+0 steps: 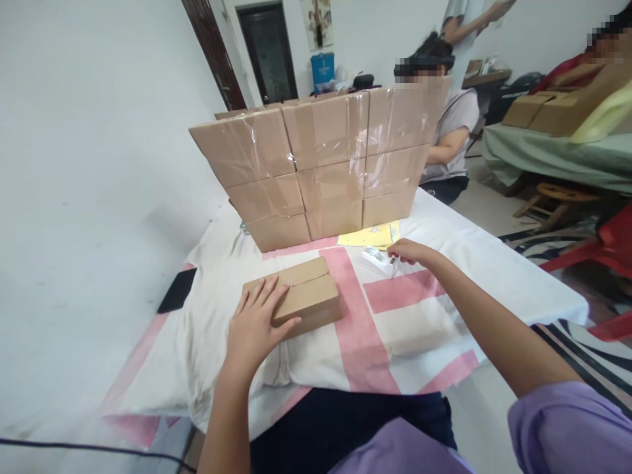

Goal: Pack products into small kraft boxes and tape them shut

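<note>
A small closed cardboard box (pixel 311 294) lies on the cloth-covered table in front of me. My left hand (pixel 257 322) rests on the box's left end, fingers spread over the top and the thumb along its near side. Farther right, my right hand (pixel 409 252) is at the right end of a white tape dispenser (pixel 378 261) holding a clear roll. Its fingers are bent together there; what they pinch is too small to make out. A yellow patterned sheet (pixel 368 236) lies just behind the dispenser.
Behind the box stands a wall of taped cardboard boxes (pixel 326 164). A black phone-like object (pixel 178 291) lies at the table's left edge. Across the table sits a person (pixel 457 125); others are farther back. A red chair (pixel 615 250) stands at the right.
</note>
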Motion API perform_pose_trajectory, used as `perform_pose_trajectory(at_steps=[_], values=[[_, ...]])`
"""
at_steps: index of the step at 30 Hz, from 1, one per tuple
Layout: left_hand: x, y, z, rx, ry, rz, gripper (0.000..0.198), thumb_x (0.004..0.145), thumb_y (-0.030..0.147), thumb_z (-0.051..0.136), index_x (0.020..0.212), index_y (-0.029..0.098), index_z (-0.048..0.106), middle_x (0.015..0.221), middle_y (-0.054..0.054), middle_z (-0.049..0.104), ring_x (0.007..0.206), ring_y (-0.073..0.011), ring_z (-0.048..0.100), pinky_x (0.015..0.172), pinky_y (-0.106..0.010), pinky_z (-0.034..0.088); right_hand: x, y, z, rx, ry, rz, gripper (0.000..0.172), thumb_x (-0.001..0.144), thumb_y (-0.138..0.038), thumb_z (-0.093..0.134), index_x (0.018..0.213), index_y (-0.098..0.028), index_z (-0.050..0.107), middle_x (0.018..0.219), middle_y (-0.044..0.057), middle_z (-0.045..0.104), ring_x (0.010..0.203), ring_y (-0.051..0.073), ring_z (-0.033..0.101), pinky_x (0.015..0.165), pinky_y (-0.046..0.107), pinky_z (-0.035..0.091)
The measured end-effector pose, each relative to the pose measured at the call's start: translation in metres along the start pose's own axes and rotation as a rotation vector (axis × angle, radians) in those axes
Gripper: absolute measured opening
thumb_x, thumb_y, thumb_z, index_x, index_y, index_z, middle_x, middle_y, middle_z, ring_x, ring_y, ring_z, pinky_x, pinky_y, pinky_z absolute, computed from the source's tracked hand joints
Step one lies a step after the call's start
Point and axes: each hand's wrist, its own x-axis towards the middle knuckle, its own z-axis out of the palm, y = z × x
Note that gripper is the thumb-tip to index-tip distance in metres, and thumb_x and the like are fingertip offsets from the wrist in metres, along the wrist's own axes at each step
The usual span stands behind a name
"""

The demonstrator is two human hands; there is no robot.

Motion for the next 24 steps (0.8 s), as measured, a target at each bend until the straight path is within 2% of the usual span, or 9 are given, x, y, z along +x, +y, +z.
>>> perform_pose_trajectory(at_steps=[4,11,18,24], values=[[0.000,0.000,0.000,0.022,0.007,0.007,0.064,0.086,0.063,0.064,0.142,0.032,0.055,0.158,-0.005,0.048,0.144,-0.0361,0.045,0.117,-0.058,0.037,0.004,-0.009,-0.001,-0.065,-0.077,0.056,0.018,0.078,-0.024,0.070,0.065,-0.014,0.065,0.055,0.003,0.057,0.041,0.007,0.035,0.038,0.023,0.021],[-0.001,-0.002,0.004,0.035,0.025,0.024,0.064,0.086,0.061,0.065,0.142,0.031,0.055,0.157,-0.006,0.048,0.143,-0.0356,0.046,0.117,-0.058,0.037,0.004,-0.012,0.009,-0.019,-0.115,0.122,0.020,0.072,-0.025,0.074,0.067,-0.016,0.057,0.048,0.000,0.051,0.037,0.010,0.041,0.035,0.022,0.024],[-0.001,-0.004,0.009,0.027,0.064,0.023,0.064,0.084,0.059,0.067,0.141,0.032,0.056,0.156,-0.006,0.050,0.142,-0.0356,0.048,0.115,-0.058,0.039,-0.005,-0.003,0.006,0.156,-0.129,0.058,0.025,0.072,-0.030,0.078,0.078,-0.013,0.061,0.061,0.005,0.062,0.043,0.014,0.057,0.042,0.026,0.049],[-0.003,-0.003,0.009,0.015,0.082,0.022,0.064,0.085,0.058,0.067,0.142,0.032,0.055,0.156,-0.006,0.049,0.143,-0.0352,0.047,0.116,-0.058,0.037,-0.014,0.010,0.014,0.294,-0.017,-0.002,0.014,0.076,-0.022,0.069,0.073,-0.014,0.057,0.062,0.004,0.062,0.044,0.014,0.058,0.043,0.026,0.052]])
